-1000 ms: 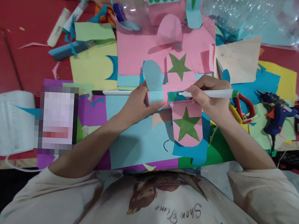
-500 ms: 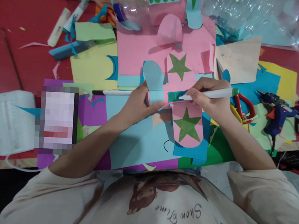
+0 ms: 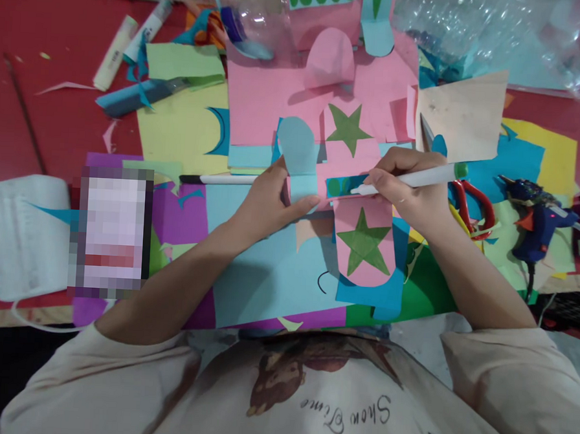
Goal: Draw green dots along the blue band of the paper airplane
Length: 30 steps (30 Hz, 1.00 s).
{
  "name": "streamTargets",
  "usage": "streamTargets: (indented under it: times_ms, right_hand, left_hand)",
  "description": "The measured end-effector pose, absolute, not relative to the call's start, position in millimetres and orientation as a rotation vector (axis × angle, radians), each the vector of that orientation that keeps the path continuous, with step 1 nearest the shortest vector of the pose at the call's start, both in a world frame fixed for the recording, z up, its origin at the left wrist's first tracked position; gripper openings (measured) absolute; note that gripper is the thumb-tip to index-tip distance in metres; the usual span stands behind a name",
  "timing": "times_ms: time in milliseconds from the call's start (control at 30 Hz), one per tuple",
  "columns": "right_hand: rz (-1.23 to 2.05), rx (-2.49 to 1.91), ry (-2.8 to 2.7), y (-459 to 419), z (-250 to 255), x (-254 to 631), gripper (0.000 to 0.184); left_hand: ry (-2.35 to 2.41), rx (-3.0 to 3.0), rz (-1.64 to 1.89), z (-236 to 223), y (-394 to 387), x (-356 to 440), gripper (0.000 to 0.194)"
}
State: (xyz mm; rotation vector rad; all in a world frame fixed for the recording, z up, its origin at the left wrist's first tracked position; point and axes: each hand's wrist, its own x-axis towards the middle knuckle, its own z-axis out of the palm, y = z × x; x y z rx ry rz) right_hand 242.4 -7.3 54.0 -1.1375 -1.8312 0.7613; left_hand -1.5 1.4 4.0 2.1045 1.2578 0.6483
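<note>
My right hand [image 3: 410,191] grips a white marker [image 3: 425,177] with a green end, its tip at a dark blue strip [image 3: 353,183] bearing green ovals. That strip lies across a pink paper cutout [image 3: 323,196] whose flaps carry a green star [image 3: 348,129] above and a larger green star [image 3: 364,242] below. My left hand [image 3: 276,200] pinches the cutout's left side, thumb on top, at a light blue rounded flap [image 3: 298,146] that stands up. Beside the left fingers lies a white pen with a black end [image 3: 218,180].
Red-handled scissors [image 3: 477,210] and a blue glue gun [image 3: 542,220] lie to the right. A blurred-out phone-like screen [image 3: 114,234] and a white box [image 3: 29,239] sit left. Colored paper, scraps and loose markers [image 3: 114,53] surround the work; clear plastic wrap [image 3: 498,33] lies behind.
The marker tip has moved slightly right and down along the blue strip, with my right hand shifting a little. My left hand stays in place.
</note>
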Motion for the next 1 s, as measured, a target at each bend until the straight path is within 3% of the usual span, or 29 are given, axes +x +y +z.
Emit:
streamTargets:
  times_ms: [433, 1000]
  right_hand:
    - [0.747, -1.135, -1.735, -9.1, 55.8, 237.2, 0.028]
    - [0.782, -1.147, -1.637, -10.3, 55.9, 234.5, 0.043]
  left_hand:
    - [1.271, 2.082, 0.653, 6.1, 1.1, -0.9, 0.083]
    - [1.267, 2.054, 0.658, 7.2, 0.1, -0.6, 0.079]
